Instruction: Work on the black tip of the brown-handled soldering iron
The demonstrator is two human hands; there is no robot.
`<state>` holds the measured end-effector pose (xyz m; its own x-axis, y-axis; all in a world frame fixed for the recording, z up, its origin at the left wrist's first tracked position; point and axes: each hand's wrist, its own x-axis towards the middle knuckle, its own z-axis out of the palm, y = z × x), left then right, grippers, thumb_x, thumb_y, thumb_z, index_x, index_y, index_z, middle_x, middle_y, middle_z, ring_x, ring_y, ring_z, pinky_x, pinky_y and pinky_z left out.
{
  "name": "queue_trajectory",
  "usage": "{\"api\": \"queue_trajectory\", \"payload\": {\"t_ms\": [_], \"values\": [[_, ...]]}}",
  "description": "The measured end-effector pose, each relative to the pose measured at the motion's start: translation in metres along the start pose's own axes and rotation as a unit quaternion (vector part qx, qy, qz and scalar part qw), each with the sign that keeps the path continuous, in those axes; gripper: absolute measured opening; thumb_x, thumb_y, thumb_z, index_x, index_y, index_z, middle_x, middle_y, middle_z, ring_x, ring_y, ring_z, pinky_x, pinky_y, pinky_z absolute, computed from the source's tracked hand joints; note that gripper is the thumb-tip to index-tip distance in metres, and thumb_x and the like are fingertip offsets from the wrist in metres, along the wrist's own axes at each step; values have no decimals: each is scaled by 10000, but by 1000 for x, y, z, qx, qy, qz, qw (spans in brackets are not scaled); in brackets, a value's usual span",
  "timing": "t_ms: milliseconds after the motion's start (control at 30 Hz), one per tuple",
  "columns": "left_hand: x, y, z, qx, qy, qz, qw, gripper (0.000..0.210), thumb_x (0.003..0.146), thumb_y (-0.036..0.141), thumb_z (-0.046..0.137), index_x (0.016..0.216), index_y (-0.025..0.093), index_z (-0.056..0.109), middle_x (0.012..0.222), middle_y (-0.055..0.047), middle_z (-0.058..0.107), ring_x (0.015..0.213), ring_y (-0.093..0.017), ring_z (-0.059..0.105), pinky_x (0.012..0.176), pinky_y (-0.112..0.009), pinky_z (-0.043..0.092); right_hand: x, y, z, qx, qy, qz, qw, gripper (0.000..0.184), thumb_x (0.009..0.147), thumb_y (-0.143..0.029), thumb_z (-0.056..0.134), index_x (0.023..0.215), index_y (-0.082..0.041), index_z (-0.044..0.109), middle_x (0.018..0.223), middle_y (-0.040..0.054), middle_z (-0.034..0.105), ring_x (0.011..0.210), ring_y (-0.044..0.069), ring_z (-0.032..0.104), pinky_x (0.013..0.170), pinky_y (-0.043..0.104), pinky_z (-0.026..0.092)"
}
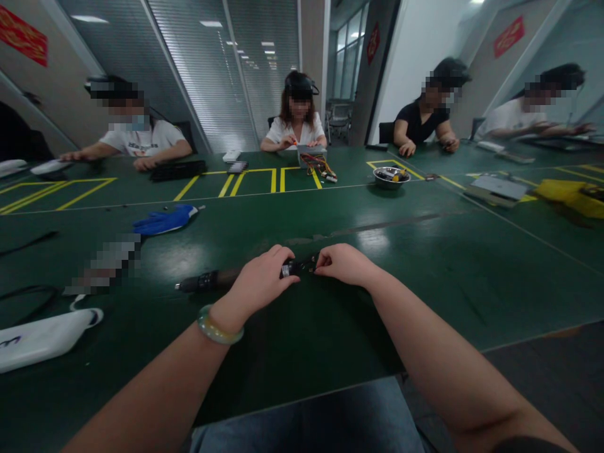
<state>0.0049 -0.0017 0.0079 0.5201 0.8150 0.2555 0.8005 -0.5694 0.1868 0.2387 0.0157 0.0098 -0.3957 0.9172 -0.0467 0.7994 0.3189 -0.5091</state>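
On the table (340, 340), mid-front: the driver (202, 281) lies across the person's view, its metal tip to the left, its rear end under the person's hand.
Left hand (264, 277): wrapped over the driver's rear, fingers on the far side, thumb on the near side. If this hold loosens, the round body could roll or swing when the other hand pulls.
Right hand (346, 263): thumb and fingertips pinched together on a dark piece (309, 263) just off the driver's end. The pinch looks narrow, so a tug could make the fingertips slip.
Dark piece: small and partly hidden; whether it is joined to the driver I cannot tell. If loose, it could drop and be hard to spot against the dark surface; if joined, a sideways twist could strain the joint.
Bangle (219, 324): on the left wrist, close over the table; it could knock the surface or the driver if the wrist drops.
Glove (165, 220): blue, beyond the driver's tip, apart from it. A sudden slip leftward could push the tip towards it.
Bowl (391, 184): far side of the table, well apart from both hands, so a knock there seems unlikely.
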Motion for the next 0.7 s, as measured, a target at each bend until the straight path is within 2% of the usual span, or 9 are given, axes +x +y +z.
{"api": "queue_trajectory", "payload": {"t_ms": [133,267,433,700], "values": [[3,3,2,-7,-3,33,999,349,856,446,608,1150,266,553,1148,-42,599,949,-223,614,790,-356,493,0,-1,0,1,0,0,1000,75,778,-290,716,810,-224,698,763,-25,663,695,123,587,565,216,366],[5,12,4,-5,13,50,999,187,895,302,557,1072,250,589,1105,-34,624,958,-211,614,824,-358,489,0,-1,0,-2,14,4,1000,65,782,-282,708,801,-222,692,764,-29,661,693,116,586,562,217,360],[5,14,9,-8,33,17,999,226,868,258,574,1091,225,578,1099,-53,635,947,-225,616,827,-378,496,1,-1,1,-10,34,7,999,70,783,-283,713,788,-218,688,753,-28,656,677,110,578,559,220,354],[8,10,11,-48,27,17,998,173,870,249,547,1035,229,595,1056,-25,645,955,-201,606,851,-358,480,5,0,7,-11,59,4,998,79,787,-298,710,790,-222,690,739,-38,655,660,106,575,546,220,350]]}}
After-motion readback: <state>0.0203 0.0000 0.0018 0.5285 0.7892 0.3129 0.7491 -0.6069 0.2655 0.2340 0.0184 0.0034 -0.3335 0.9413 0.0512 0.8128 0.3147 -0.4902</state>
